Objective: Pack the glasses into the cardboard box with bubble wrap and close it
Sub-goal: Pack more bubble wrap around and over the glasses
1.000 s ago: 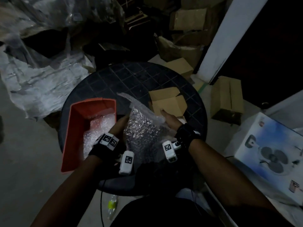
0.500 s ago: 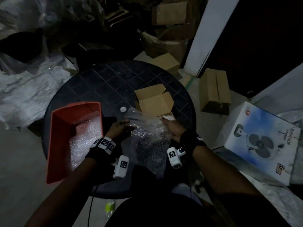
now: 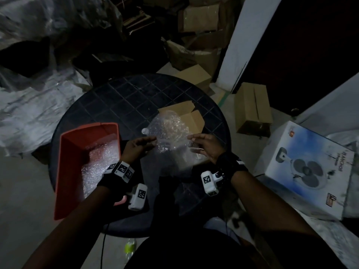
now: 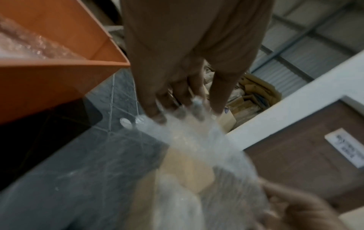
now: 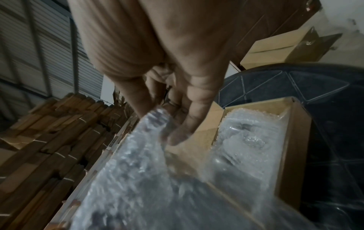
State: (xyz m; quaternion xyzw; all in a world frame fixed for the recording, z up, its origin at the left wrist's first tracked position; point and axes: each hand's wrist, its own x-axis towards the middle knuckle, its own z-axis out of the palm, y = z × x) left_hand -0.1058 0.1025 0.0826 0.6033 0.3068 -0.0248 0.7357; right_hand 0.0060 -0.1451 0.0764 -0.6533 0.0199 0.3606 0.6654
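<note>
A clear bubble wrap sheet [image 3: 171, 133] is stretched between both hands over the near side of an open cardboard box [image 3: 191, 118] on the round black table [image 3: 120, 98]. My left hand [image 3: 139, 145] pinches its left edge; the fingertips [image 4: 157, 116] show on the wrap [image 4: 197, 155]. My right hand [image 3: 204, 146] pinches the right edge, thumb and fingers [image 5: 177, 132] closed on the wrap [image 5: 138, 163]. Inside the box [image 5: 291, 140] lies more bubble wrap with a clear glass [image 5: 252, 141] showing through it.
An orange bin [image 3: 73, 144] with bubble wrap in it stands on the table's left. A small white cap [image 3: 144, 131] lies beside the left hand. On the floor are cardboard boxes [image 3: 252, 111], a white fan carton [image 3: 310, 167] and crumpled plastic sheeting [image 3: 29, 105].
The wrap, held upright a second ago, has been lowered and pushed forward over the box. Both hands moved away from me and spread apart.
</note>
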